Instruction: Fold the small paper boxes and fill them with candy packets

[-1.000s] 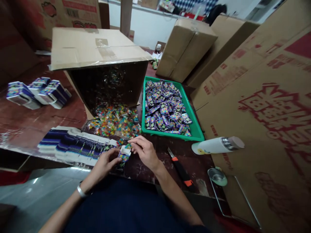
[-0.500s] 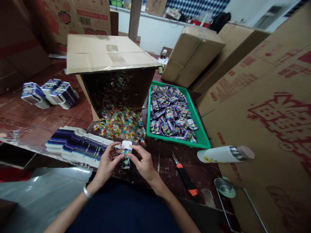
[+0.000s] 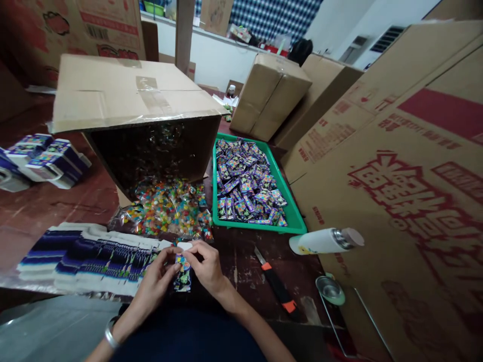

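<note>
White-flapped little carton point(image 3: 183, 275) by the near edge of the table point(image 3: 241, 274); left hand point(image 3: 157, 275) and right hand point(image 3: 207, 264) pinch its top, fingers nearly closed.

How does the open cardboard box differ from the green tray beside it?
The open cardboard box is brown and tall; the green tray is shallow. The box opens at its near side; the tray opens upward. The box's mouth shows clear bags of colourful pieces; the tray holds small purple packs. Both rest on the dark red table.

Left hand point(image 3: 156, 279) and right hand point(image 3: 207, 266) grip a small, colourfully printed white-flapped cardboard box point(image 3: 183, 265) near the green plastic tray point(image 3: 260, 228).
</note>
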{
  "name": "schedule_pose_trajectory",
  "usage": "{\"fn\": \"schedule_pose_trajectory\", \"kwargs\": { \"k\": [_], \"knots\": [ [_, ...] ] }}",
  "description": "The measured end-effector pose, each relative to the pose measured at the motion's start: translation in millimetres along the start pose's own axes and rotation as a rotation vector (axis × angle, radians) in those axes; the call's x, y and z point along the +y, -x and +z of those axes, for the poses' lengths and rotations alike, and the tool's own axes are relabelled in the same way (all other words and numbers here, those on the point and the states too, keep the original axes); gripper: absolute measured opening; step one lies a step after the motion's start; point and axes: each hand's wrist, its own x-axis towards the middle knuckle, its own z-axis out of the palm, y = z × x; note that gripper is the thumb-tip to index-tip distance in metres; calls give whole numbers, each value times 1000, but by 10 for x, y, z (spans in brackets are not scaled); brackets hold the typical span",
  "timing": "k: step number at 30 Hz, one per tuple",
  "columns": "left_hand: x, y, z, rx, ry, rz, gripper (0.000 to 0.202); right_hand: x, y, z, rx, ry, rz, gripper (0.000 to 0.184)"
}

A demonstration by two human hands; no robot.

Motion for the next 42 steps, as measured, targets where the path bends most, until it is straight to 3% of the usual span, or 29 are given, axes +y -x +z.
{"fn": "schedule_pose_trajectory", "kwargs": {
  "k": [3, 5, 7, 10, 13, 17, 22, 26, 32, 42],
  "knots": [
    [-4, -8, 20, 13, 3, 15, 30, 40, -8, 46, 28, -40, 7, 14],
    [-20, -25, 36, 87, 30, 26, 29, 45, -21, 81, 69, -63, 21, 4],
    [-37, -47, 40, 170, 76, 35, 32, 32, -50, 100, 91, -94, 39, 9],
    [-55, -65, 11, 198, 107, 52, 33, -6, -123, 82, 4, -239, 101, 17],
    [-49, -52, -42, 157, 28, 60, 27, -31, -204, 18, -142, -376, 260, 24],
    [14, -11, -84, 103, -60, 41, 29, 4, -297, -66, -218, -336, 395, 22],
    [113, 22, -80, 42, -39, -30, 40, -4, -331, -87, -223, -322, 364, 24],
    [124, 16, -77, 79, -50, -27, 40, -45, -301, -87, -192, -318, 307, 24],
    [136, -36, -83, 68, -81, -20, 45, 50, -331, -109, -189, -296, 355, 22],
    [115, -24, -58, 155, -27, -36, 41, -21, -271, -77, -163, -150, 196, 23]
  ]
}}
